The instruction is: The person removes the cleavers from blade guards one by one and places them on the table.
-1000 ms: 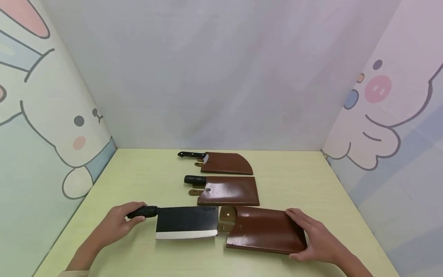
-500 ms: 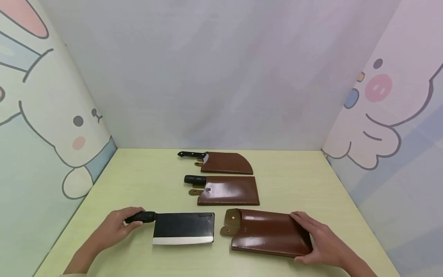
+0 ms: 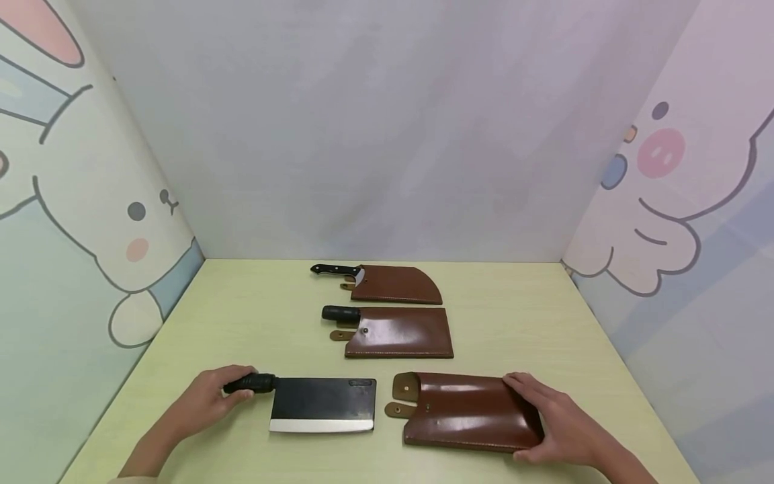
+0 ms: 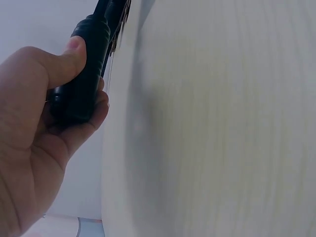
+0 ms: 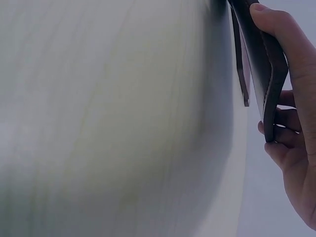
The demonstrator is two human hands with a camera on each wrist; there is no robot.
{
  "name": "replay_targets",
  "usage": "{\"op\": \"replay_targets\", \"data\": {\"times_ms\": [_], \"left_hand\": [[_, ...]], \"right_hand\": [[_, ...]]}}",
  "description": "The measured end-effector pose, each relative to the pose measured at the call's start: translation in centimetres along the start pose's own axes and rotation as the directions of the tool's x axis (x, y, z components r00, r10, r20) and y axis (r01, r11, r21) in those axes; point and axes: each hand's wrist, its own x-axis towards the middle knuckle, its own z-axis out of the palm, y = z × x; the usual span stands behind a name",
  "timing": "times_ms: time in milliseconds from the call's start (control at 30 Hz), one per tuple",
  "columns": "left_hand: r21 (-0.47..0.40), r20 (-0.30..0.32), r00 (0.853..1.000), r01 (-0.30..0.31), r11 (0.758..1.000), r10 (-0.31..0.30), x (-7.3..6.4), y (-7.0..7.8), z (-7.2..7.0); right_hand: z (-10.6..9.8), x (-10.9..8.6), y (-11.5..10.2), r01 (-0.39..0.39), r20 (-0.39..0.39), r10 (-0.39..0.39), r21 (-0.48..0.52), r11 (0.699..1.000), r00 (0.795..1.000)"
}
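Observation:
In the head view my left hand (image 3: 208, 402) grips the black handle of a cleaver (image 3: 323, 400), thumb and fingers round the handle's end. The cleaver's dark blade points right, its bright edge toward me. The left wrist view shows the handle (image 4: 86, 64) pinched between thumb and curled fingers. At right, my right hand (image 3: 556, 423) holds a brown leather sheath (image 3: 471, 413) by its far right end, thumb at the near edge and fingers at the far edge. The sheath's mouth and its two tan tabs face the blade tip, with a gap between. The right wrist view shows the sheath's end (image 5: 269, 74) in my fingers.
Behind lie two sheathed knives: a cleaver in a brown rectangular sheath (image 3: 402, 334), and farther back a knife in a curved sheath (image 3: 396, 284). The pale wooden table (image 3: 514, 316) ends at a grey back wall (image 3: 387, 134), with cartoon-printed walls at both sides.
The cleaver has shifted toward me and slightly left, away from the sheath. The sheath has moved a little right and toward me. A gap has opened between blade and sheath tabs.

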Motion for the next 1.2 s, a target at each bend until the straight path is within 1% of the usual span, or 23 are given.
{"op": "replay_targets", "data": {"times_ms": [167,333,533,633,767,867,967,1100,1200], "left_hand": [[0.002,0.009,1.0,0.016,1.0,-0.016,-0.1,-0.1,0.0],[0.004,0.021,0.999,0.024,1.0,-0.024,-0.3,-0.1,0.3],[0.012,0.027,1.0,0.013,1.0,-0.013,-0.4,-0.3,0.5],[0.015,0.032,0.999,0.015,1.0,-0.015,-0.3,-0.4,0.6],[0.011,0.061,0.997,0.043,0.999,-0.043,-0.2,-0.6,0.7],[0.012,0.082,0.995,0.061,0.998,-0.061,-0.2,-0.8,0.7],[0.012,0.095,0.994,0.056,0.998,-0.056,-0.1,-0.9,0.7],[0.022,0.094,0.995,0.042,0.999,-0.044,-0.2,-1.0,0.7],[0.034,0.094,0.994,0.049,0.998,-0.052,-0.3,-1.0,0.7]], "right_hand": [[0.2,0.1,0.1,0.005,0.015,-0.005,-0.011,1.0,1.0],[0.3,0.1,0.0,-0.008,0.056,0.009,-0.019,1.0,0.998],[0.5,0.2,0.0,-0.01,0.093,0.013,-0.027,1.0,0.996],[0.7,0.2,0.1,-0.028,0.109,0.031,-0.024,0.999,0.994],[0.9,0.2,0.2,-0.055,0.142,0.058,-0.025,0.998,0.988],[1.1,0.3,0.3,-0.054,0.152,0.058,-0.032,0.998,0.987],[1.1,0.2,0.3,-0.048,0.15,0.053,-0.036,0.998,0.987],[1.1,0.2,0.3,-0.048,0.163,0.052,-0.031,0.998,0.985],[1.0,0.3,0.3,-0.049,0.177,0.053,-0.027,0.998,0.983]]}}
